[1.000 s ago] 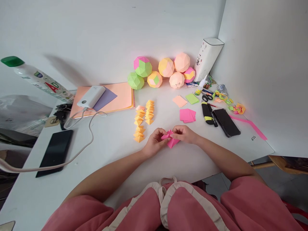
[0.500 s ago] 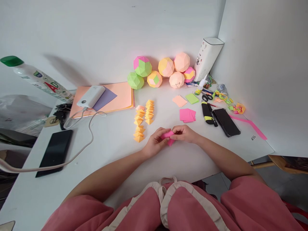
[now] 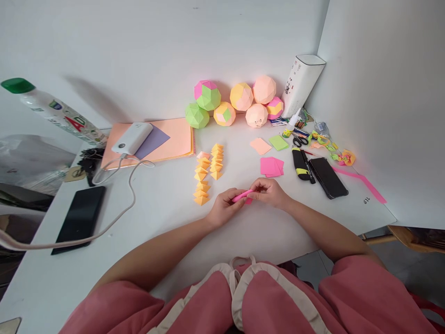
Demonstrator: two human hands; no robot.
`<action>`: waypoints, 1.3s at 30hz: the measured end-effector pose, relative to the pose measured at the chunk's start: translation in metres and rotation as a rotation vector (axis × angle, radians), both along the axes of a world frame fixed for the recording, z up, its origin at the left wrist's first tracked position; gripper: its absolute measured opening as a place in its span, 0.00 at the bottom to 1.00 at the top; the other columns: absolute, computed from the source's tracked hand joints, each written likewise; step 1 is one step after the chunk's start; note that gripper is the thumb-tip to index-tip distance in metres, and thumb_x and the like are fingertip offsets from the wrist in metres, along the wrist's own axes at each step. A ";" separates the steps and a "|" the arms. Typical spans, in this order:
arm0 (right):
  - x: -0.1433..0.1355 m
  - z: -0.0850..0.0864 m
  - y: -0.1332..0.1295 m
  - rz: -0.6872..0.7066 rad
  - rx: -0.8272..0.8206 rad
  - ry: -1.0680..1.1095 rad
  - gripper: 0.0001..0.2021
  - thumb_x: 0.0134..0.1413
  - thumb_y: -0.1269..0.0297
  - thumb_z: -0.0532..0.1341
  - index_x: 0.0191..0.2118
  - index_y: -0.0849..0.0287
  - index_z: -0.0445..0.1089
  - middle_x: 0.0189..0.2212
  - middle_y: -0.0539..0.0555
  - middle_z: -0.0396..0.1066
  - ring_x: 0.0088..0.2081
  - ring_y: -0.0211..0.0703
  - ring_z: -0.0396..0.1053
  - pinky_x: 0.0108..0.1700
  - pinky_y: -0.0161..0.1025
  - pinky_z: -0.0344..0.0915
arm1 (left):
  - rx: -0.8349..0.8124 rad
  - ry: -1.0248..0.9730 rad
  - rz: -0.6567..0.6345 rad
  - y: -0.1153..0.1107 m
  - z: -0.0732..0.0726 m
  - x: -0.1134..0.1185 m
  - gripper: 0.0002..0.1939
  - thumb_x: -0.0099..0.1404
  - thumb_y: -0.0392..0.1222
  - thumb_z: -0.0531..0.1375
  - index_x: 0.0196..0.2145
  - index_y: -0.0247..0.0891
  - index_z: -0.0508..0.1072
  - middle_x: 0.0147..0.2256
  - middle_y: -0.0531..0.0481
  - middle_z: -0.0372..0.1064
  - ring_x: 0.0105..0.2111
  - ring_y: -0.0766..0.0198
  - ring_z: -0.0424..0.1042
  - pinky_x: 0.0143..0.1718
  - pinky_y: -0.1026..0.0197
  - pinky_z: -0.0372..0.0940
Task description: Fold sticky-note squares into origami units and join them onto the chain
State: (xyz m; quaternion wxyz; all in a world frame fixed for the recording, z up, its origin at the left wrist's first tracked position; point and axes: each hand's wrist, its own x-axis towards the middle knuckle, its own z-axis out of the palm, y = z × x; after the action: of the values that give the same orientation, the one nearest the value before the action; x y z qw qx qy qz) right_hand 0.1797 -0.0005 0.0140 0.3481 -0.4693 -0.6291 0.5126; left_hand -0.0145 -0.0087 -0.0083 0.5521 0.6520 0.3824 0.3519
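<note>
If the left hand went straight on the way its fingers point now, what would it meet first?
Most likely the right hand, facing it across the folded pink paper that both hold; depth and whether their fingers already touch are hard to tell.

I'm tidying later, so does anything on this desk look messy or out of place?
Yes: at the right, crumpled paper scraps lie tangled, unlike the flat pink squares. At the left, a pale cable lies across a black device.

Paper balls (image 3: 224,113) upper center, by wall. Power bank (image 3: 130,139) on paper sheets (image 3: 177,132), mid-left; flat device (image 3: 79,218) lower left. Folded units (image 3: 216,161) center, left of paper squares (image 3: 271,166). Phone (image 3: 328,177) right, below scissors (image 3: 301,141). Held paper (image 3: 241,196) between left hand (image 3: 225,207) and right hand (image 3: 270,193).
</note>
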 end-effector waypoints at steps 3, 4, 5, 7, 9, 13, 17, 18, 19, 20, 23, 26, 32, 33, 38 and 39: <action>-0.001 0.001 0.000 -0.019 0.007 0.019 0.14 0.40 0.57 0.68 0.28 0.60 0.67 0.26 0.49 0.67 0.26 0.35 0.64 0.28 0.34 0.63 | 0.028 0.002 0.000 0.000 -0.001 0.000 0.14 0.62 0.47 0.56 0.42 0.39 0.74 0.32 0.48 0.68 0.32 0.64 0.65 0.34 0.62 0.61; -0.001 0.001 0.000 -0.014 0.006 0.028 0.14 0.40 0.56 0.68 0.29 0.60 0.67 0.26 0.50 0.67 0.27 0.36 0.65 0.29 0.35 0.63 | 0.033 0.002 -0.002 0.000 -0.002 0.000 0.14 0.62 0.47 0.56 0.42 0.39 0.74 0.32 0.48 0.69 0.32 0.64 0.65 0.35 0.62 0.61; -0.001 0.001 0.000 -0.003 0.004 0.036 0.14 0.40 0.56 0.67 0.30 0.59 0.68 0.27 0.50 0.68 0.27 0.36 0.65 0.29 0.35 0.63 | 0.034 0.002 -0.003 0.000 -0.002 0.000 0.14 0.62 0.47 0.56 0.42 0.39 0.74 0.32 0.48 0.69 0.32 0.64 0.65 0.35 0.61 0.61; -0.001 0.001 0.000 0.019 -0.004 0.046 0.13 0.42 0.55 0.67 0.30 0.60 0.70 0.27 0.51 0.68 0.28 0.37 0.65 0.30 0.36 0.64 | 0.031 0.003 -0.003 0.001 -0.003 -0.001 0.14 0.62 0.48 0.56 0.42 0.39 0.75 0.32 0.48 0.69 0.32 0.64 0.65 0.34 0.61 0.61; -0.001 0.001 0.000 0.027 -0.015 0.051 0.13 0.43 0.55 0.66 0.30 0.60 0.71 0.26 0.51 0.69 0.27 0.37 0.65 0.30 0.36 0.64 | 0.026 0.003 -0.001 0.001 -0.003 -0.001 0.14 0.62 0.48 0.56 0.41 0.39 0.75 0.31 0.48 0.69 0.31 0.64 0.65 0.34 0.62 0.60; -0.002 0.000 0.000 0.013 -0.029 0.065 0.13 0.42 0.54 0.66 0.29 0.60 0.71 0.25 0.51 0.68 0.26 0.36 0.64 0.28 0.36 0.63 | 0.023 0.006 -0.005 0.001 -0.003 -0.001 0.15 0.62 0.49 0.56 0.40 0.40 0.75 0.31 0.48 0.68 0.31 0.64 0.65 0.33 0.61 0.61; -0.002 0.001 0.000 0.012 -0.040 0.091 0.13 0.40 0.55 0.67 0.27 0.60 0.72 0.23 0.51 0.68 0.25 0.36 0.64 0.27 0.35 0.62 | 0.032 0.015 -0.010 0.001 -0.002 -0.001 0.15 0.62 0.49 0.56 0.40 0.39 0.76 0.31 0.48 0.68 0.31 0.64 0.65 0.32 0.61 0.60; -0.003 0.001 0.000 0.012 -0.044 0.095 0.13 0.40 0.55 0.68 0.27 0.60 0.72 0.23 0.51 0.69 0.26 0.36 0.64 0.27 0.35 0.62 | 0.034 0.019 -0.010 0.001 -0.002 -0.001 0.15 0.62 0.49 0.56 0.40 0.39 0.76 0.30 0.48 0.68 0.30 0.64 0.65 0.32 0.61 0.60; -0.003 0.001 0.000 0.011 -0.047 0.100 0.12 0.40 0.56 0.68 0.27 0.60 0.72 0.23 0.50 0.69 0.26 0.36 0.65 0.28 0.35 0.62 | 0.036 0.021 -0.010 0.001 -0.001 -0.001 0.15 0.62 0.49 0.56 0.39 0.39 0.76 0.30 0.48 0.68 0.30 0.64 0.64 0.32 0.61 0.60; -0.003 0.001 0.000 0.011 -0.050 0.105 0.12 0.40 0.57 0.68 0.27 0.60 0.72 0.23 0.50 0.69 0.26 0.36 0.65 0.28 0.35 0.62 | 0.037 0.022 -0.010 0.001 -0.001 0.000 0.14 0.62 0.48 0.56 0.39 0.39 0.76 0.30 0.48 0.68 0.30 0.64 0.64 0.32 0.62 0.60; -0.002 0.001 0.000 0.013 -0.061 0.119 0.11 0.41 0.58 0.68 0.27 0.60 0.72 0.24 0.51 0.69 0.26 0.37 0.65 0.28 0.36 0.63 | 0.033 0.024 -0.013 0.000 0.000 -0.001 0.14 0.62 0.48 0.56 0.39 0.39 0.76 0.29 0.49 0.66 0.29 0.65 0.63 0.31 0.62 0.59; -0.002 0.000 0.000 0.008 -0.079 0.132 0.10 0.41 0.59 0.68 0.27 0.60 0.72 0.24 0.50 0.69 0.26 0.37 0.65 0.28 0.36 0.63 | 0.029 0.019 -0.017 0.000 0.000 -0.001 0.14 0.62 0.48 0.56 0.39 0.39 0.76 0.28 0.49 0.66 0.28 0.66 0.62 0.30 0.62 0.59; -0.003 0.002 -0.001 0.012 -0.087 0.155 0.07 0.44 0.61 0.66 0.26 0.60 0.73 0.25 0.51 0.70 0.28 0.38 0.66 0.30 0.37 0.63 | 0.031 0.016 -0.026 0.000 0.000 -0.001 0.12 0.63 0.46 0.55 0.38 0.40 0.76 0.27 0.50 0.64 0.27 0.66 0.61 0.30 0.62 0.58; -0.003 0.003 -0.001 0.012 -0.080 0.150 0.07 0.44 0.61 0.66 0.26 0.60 0.73 0.25 0.51 0.70 0.28 0.38 0.66 0.30 0.37 0.63 | 0.032 0.015 -0.028 0.000 0.000 -0.001 0.12 0.63 0.45 0.56 0.38 0.40 0.76 0.27 0.51 0.63 0.27 0.66 0.61 0.29 0.62 0.58; -0.001 0.004 -0.001 0.012 -0.035 0.089 0.08 0.43 0.61 0.67 0.26 0.61 0.74 0.25 0.52 0.71 0.27 0.37 0.66 0.28 0.36 0.63 | 0.026 0.018 -0.027 0.000 -0.001 -0.001 0.12 0.62 0.46 0.56 0.36 0.39 0.76 0.25 0.51 0.61 0.26 0.67 0.60 0.28 0.63 0.57; -0.001 0.004 -0.001 0.012 -0.025 0.077 0.08 0.43 0.61 0.67 0.26 0.61 0.74 0.25 0.52 0.71 0.27 0.37 0.66 0.28 0.35 0.63 | 0.022 0.018 -0.024 0.000 -0.001 -0.001 0.12 0.62 0.47 0.56 0.36 0.38 0.76 0.25 0.51 0.61 0.26 0.67 0.60 0.28 0.63 0.57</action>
State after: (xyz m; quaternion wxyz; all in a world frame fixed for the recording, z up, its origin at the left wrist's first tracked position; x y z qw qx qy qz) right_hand 0.1789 -0.0017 0.0176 0.3631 -0.4496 -0.6117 0.5403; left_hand -0.0158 -0.0083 -0.0091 0.5456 0.6656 0.3758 0.3437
